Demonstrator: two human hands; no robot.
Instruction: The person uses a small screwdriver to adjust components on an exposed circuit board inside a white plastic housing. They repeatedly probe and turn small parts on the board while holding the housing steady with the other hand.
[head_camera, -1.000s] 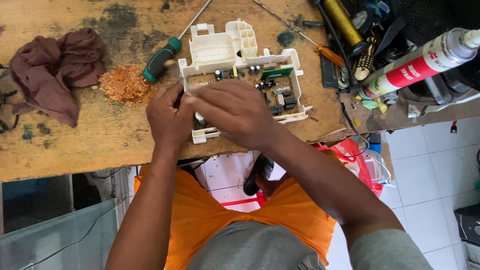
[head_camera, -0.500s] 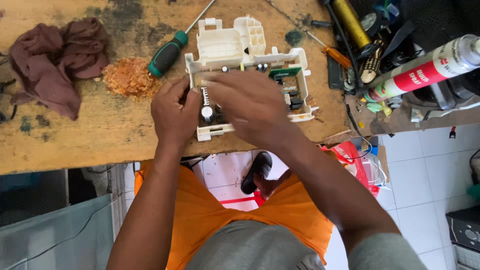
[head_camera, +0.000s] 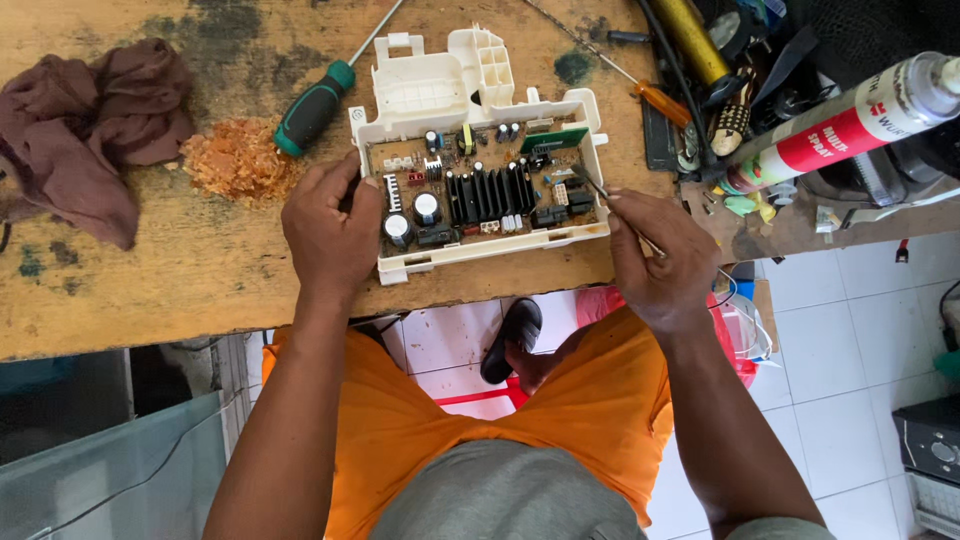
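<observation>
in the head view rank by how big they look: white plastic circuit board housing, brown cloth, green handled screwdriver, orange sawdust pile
1. White plastic circuit board housing
2. Crumpled brown cloth
3. Green-handled screwdriver, long but thin
4. Orange sawdust pile; close to the screwdriver, so that order is unsure

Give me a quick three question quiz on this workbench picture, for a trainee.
1. True or false: the left hand rests at the left end of the circuit board.
2. What does the right hand hold? A) spray can B) thin metal tool C) cloth
3. What lies between the brown cloth and the green-handled screwdriver?

Key: 1 true; 2 B; 3 a pile of orange shavings.
</observation>
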